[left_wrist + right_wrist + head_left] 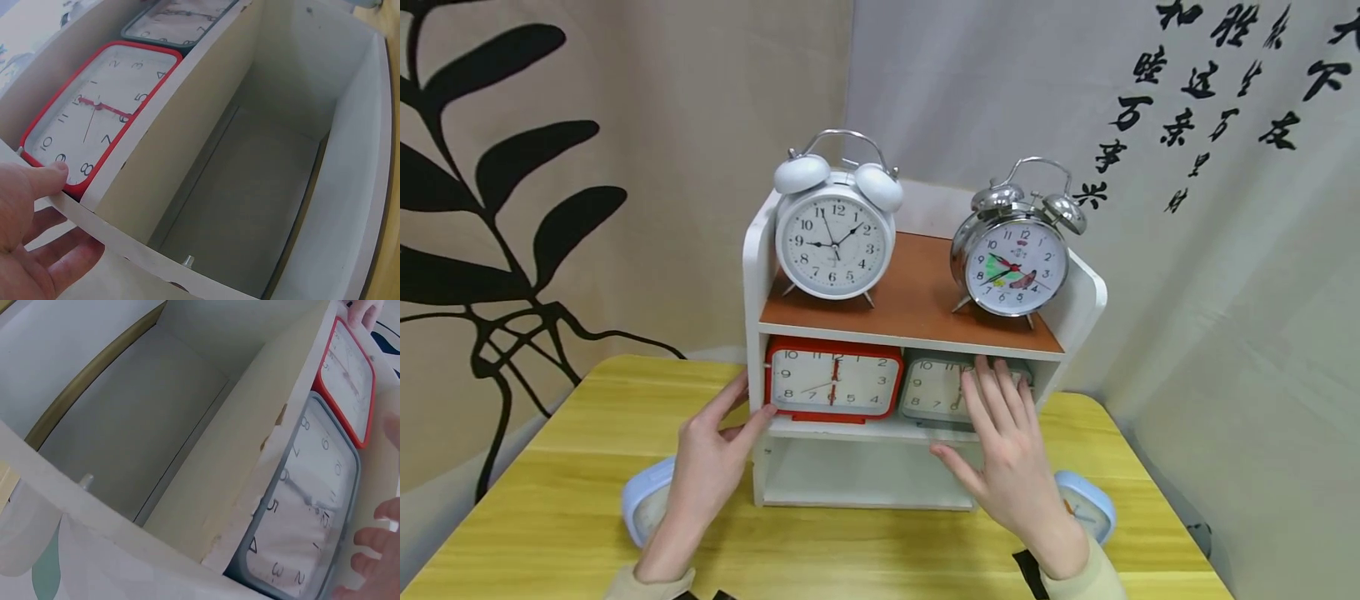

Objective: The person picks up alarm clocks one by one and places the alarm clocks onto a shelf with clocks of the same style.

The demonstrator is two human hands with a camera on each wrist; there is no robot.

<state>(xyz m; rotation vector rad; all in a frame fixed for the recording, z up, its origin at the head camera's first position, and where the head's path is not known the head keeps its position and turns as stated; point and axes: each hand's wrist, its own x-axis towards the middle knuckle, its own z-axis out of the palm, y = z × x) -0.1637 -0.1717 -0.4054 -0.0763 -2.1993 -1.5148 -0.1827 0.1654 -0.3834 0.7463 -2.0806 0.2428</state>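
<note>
"Is that silver clock (1017,267) metal?"
"Looks it, mirror-shiny. The red clock's (835,383) frame seems glossy plastic."
"And the shelf (865,473)?"
"Smooth white, chipped rough along one edge; the worktop (587,467), smooth wood grain."

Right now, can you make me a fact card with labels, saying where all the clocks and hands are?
Shelf: white, brown top board
Top: white twin-bell clock, left; silver twin-bell clock, right
Middle: red clock, left; gray clock, right
Table: two pale blue clocks, one each side, partly hidden by the arms
Left hand: at shelf's left side, thumb at red clock's lower corner
Right hand: before gray clock, touching unclear
</note>
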